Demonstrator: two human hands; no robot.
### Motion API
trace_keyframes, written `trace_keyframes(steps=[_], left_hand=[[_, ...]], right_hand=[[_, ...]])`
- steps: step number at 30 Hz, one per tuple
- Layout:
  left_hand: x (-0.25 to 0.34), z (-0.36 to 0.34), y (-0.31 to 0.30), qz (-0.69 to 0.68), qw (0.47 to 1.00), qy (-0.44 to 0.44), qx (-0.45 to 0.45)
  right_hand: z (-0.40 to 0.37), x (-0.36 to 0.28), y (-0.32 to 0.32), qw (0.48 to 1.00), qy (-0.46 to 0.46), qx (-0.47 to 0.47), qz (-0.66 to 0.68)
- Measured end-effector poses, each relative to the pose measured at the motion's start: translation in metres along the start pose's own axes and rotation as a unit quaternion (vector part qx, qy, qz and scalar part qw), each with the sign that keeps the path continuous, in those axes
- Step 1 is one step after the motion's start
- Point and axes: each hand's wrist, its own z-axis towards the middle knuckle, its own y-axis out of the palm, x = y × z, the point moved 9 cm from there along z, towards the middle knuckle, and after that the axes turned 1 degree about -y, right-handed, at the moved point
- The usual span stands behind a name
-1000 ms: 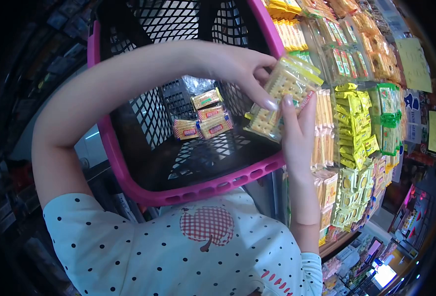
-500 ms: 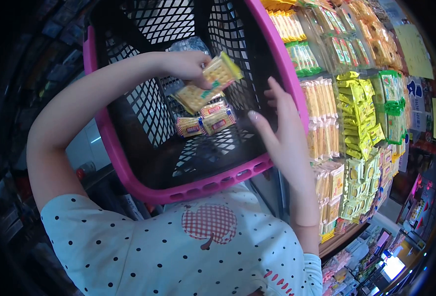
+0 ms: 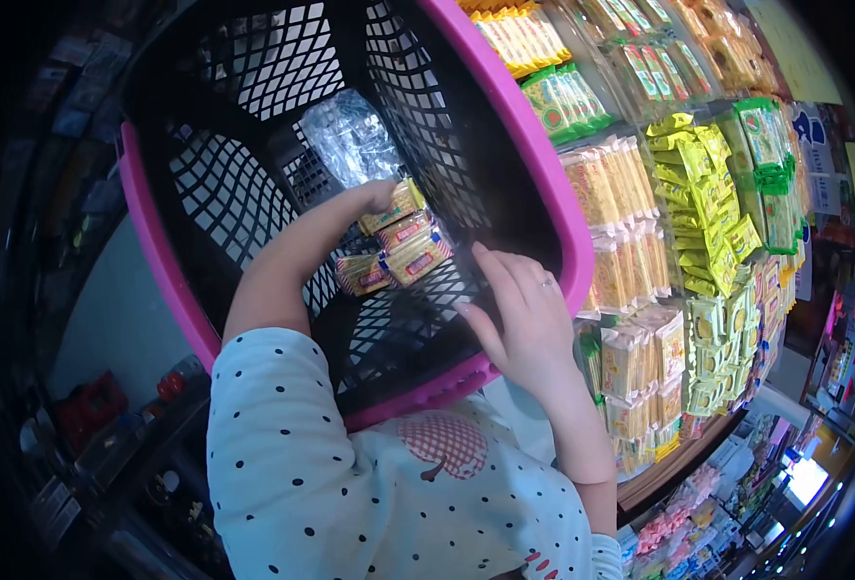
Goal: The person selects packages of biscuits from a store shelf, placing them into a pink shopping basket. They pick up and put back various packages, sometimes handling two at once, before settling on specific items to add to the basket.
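**Head view, looking down into a shopping basket held against a shop shelf.** The black mesh plastic basket with a pink rim (image 3: 534, 164) fills the upper middle of the frame. Its far right edge lies close to the stocked wooden shelf (image 3: 681, 462).

The left hand (image 3: 374, 196) reaches deep into the basket, towards the far end of its floor. Its fingertips are on a yellow cracker packet in clear wrap (image 3: 400, 205). The fingers are largely hidden, so it cannot be told whether they grip the packet or only touch it.

This packet lies on top of a small stack of similar cracker packets with red labels (image 3: 403, 256), near the middle of the basket floor. A crumpled clear plastic bag (image 3: 350, 140) lies just beyond them, against the far wall.

The right hand (image 3: 524, 324) is spread flat with its fingers apart and holds nothing. It rests inside the near right corner, beside the rim, and has a thin ring (image 3: 545, 282) on one finger.

The mesh floor between the stack and the near edge is bare, as is the left wall.

Hanging yellow snack packets (image 3: 698, 193) and green-topped packets (image 3: 563, 97) crowd the shelf. The print on every packet, and on the pale paper notices (image 3: 795, 48) at the upper right, is too small to read.
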Motion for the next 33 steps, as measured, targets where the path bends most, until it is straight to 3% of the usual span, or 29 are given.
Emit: trace_keyframes(steps=[1,3,8,10,15,17,20,27,29,31,33], left_hand=[[-0.001,-0.006,0.006,0.002,1.0,0.002,-0.003],[-0.011,-0.011,0.003,-0.013,0.997,-0.018,0.073],[-0.009,-0.018,0.002,0.019,0.998,-0.048,0.047],[-0.019,-0.019,0.001,-0.02,0.99,-0.109,0.083],[-0.009,-0.018,0.006,0.075,0.99,-0.089,0.074],[-0.007,-0.017,0.011,-0.002,0.996,-0.065,0.063],[-0.005,-0.018,0.007,-0.007,0.994,-0.047,0.094],[-0.003,-0.012,0.012,-0.037,0.997,-0.042,0.045],[0.001,-0.014,0.008,0.034,0.995,-0.058,0.068],[0.011,-0.016,0.0,0.068,0.994,-0.064,0.065],[0.004,-0.013,-0.004,0.082,0.99,-0.112,0.016]], right_hand=[[-0.001,0.002,-0.001,1.0,0.006,0.007,-0.002],[-0.002,0.006,-0.002,1.0,0.013,0.015,-0.005],[-0.003,0.006,-0.004,0.999,0.02,0.032,-0.006],[-0.003,0.006,-0.004,0.999,0.019,0.033,-0.005],[-0.005,0.006,-0.005,0.999,0.013,0.043,0.006],[-0.005,0.005,-0.006,0.999,0.004,0.052,0.01],[-0.006,0.006,-0.007,0.998,0.001,0.059,0.003],[-0.01,0.011,-0.012,0.995,0.002,0.099,0.032],[-0.009,0.011,-0.009,0.998,0.015,0.049,0.023],[-0.013,0.011,-0.012,0.997,0.011,0.076,0.015],[-0.018,0.004,-0.021,0.987,-0.052,0.127,0.078]])
